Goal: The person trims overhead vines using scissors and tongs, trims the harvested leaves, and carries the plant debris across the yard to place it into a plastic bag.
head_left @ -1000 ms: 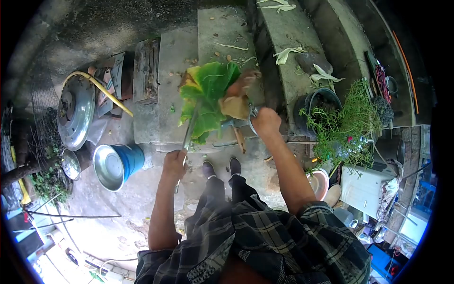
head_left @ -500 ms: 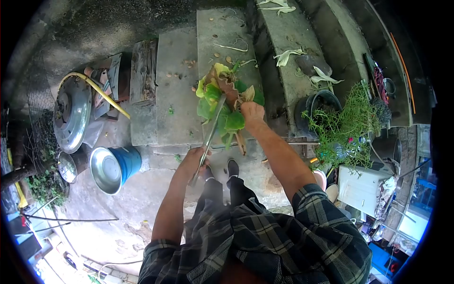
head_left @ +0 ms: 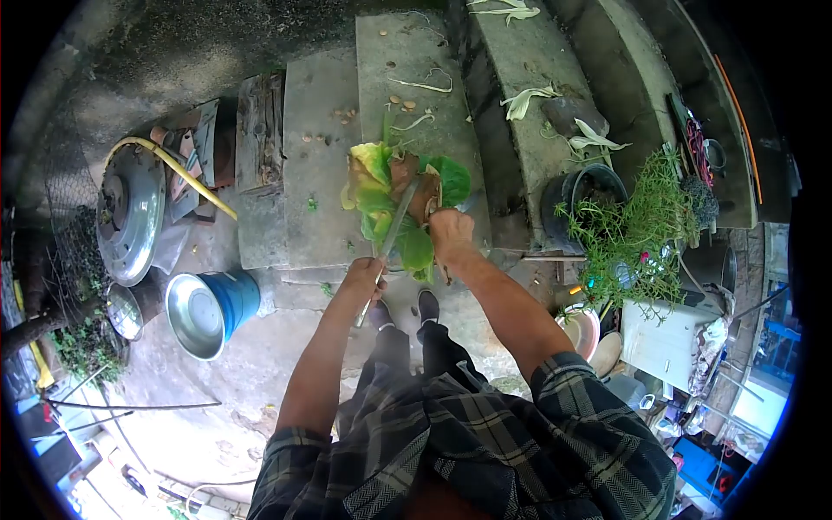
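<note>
My left hand (head_left: 362,279) is closed round a long metal tool (head_left: 399,217), whose blade-like shaft slants up to the right over a bunch of large leaves. The leaves (head_left: 374,201) are green, yellow at the edges, with brown withered parts in the middle. My right hand (head_left: 451,236) is closed on the right side of the bunch, at the brown part; its fingertips are hidden. The tool's tip lies against the brown leaves, a little left of my right hand. A brown stalk end shows below the leaves.
A blue bucket (head_left: 234,301) with a metal basin (head_left: 195,315) is at the left, below a large metal lid (head_left: 134,212) and yellow hose (head_left: 184,173). Concrete steps (head_left: 322,156) rise ahead. A potted plant (head_left: 633,225) and white box (head_left: 663,345) are at the right.
The leaf bunch has swung left and come down from its spread position, and my right hand has moved left and inward. The tool has shifted right, its tip now against the leaves.
</note>
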The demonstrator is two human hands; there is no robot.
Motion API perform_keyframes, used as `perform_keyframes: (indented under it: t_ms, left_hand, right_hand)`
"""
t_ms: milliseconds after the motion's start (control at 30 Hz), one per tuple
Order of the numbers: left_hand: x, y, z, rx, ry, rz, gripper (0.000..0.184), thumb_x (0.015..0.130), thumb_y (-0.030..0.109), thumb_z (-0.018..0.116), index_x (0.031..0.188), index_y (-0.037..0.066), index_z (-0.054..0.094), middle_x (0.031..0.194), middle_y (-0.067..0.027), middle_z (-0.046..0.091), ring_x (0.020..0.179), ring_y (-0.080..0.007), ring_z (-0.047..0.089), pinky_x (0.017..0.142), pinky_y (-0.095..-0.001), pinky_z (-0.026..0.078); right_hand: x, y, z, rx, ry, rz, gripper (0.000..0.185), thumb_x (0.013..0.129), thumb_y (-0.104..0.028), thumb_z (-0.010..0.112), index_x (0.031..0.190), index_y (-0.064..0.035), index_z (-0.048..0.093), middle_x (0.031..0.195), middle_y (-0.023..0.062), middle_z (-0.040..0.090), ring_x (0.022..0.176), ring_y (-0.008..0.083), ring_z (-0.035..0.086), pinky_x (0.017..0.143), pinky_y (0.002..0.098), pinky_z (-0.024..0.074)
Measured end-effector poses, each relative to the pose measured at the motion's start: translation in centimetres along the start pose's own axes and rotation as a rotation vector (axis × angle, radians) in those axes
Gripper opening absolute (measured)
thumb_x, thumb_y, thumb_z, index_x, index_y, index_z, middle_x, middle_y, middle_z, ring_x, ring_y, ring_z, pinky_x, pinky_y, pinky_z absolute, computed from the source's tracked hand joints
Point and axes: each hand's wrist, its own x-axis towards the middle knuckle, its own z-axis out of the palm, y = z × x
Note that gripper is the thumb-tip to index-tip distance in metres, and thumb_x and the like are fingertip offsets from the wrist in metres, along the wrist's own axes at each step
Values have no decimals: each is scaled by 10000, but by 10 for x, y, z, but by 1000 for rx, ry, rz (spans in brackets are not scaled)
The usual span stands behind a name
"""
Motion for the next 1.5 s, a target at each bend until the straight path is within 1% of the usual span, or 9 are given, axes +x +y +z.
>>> perform_keyframes:
  t_ms: [100,333,567,633,733,933,1167,1367,1500]
  left_hand:
    - [-3,-6,-3,-49,17,35,399,967,427,475,893,36,511,650,-49,501,382,-94,378,336,-266,308]
    - [-32,11,-9,-159,30,85,396,947,453,522,866,65,520,633,-34,506,384,-86,405,315,-247,308]
    - [-96,50,-15,-230,131,324,374,948,454,531,838,96,507,617,-34,522,365,-93,427,303,-231,313]
    - [-125,67,-12,-270,203,355,319,988,355,475,853,71,526,613,-24,508,370,-82,415,319,-220,302]
    - [-161,70,-16,-273,315,490,351,979,389,493,845,65,523,571,-13,479,348,-81,398,309,-210,274]
    - [-227,40,-10,-320,519,569,358,971,402,500,857,63,522,543,0,451,356,-74,409,317,-208,273]
    - [-299,-19,24,-472,719,523,268,950,259,471,845,34,572,617,-9,499,437,-81,447,373,-216,329]
    - [-346,-70,21,-583,773,665,279,947,264,488,855,7,545,619,-18,488,439,-80,430,384,-227,315]
    - [-384,-92,9,-632,794,797,312,984,279,478,854,3,537,603,-25,482,414,-86,421,371,-226,307]
  right_hand:
    - [-6,8,-10,9,-28,108,165,724,-186,678,818,-56,715,857,162,688,836,326,681,703,411,535]
    - [-82,34,-65,148,259,124,283,695,-251,707,851,-22,649,791,188,665,793,358,658,692,436,518]
    - [-130,62,-52,497,156,311,364,676,-313,751,776,17,635,745,241,636,741,416,630,677,478,491]
    - [-141,65,-58,535,100,346,397,669,-343,771,770,18,641,751,236,640,753,416,631,679,478,488]
    - [-153,76,-53,585,166,279,446,651,-381,788,688,24,606,624,235,583,629,426,579,600,481,433]
    - [-160,86,-48,777,66,36,426,639,-353,823,744,26,659,573,186,577,496,305,532,518,423,401]
    - [-138,37,-50,746,219,-519,369,630,-246,856,809,21,675,633,139,622,534,220,548,572,362,467]
    - [-128,-14,-62,868,65,-514,350,626,-215,854,760,48,666,592,131,611,517,160,532,522,350,438]
    - [-161,-74,-113,676,118,-535,374,609,-273,851,678,33,647,545,148,580,477,210,524,493,383,418]
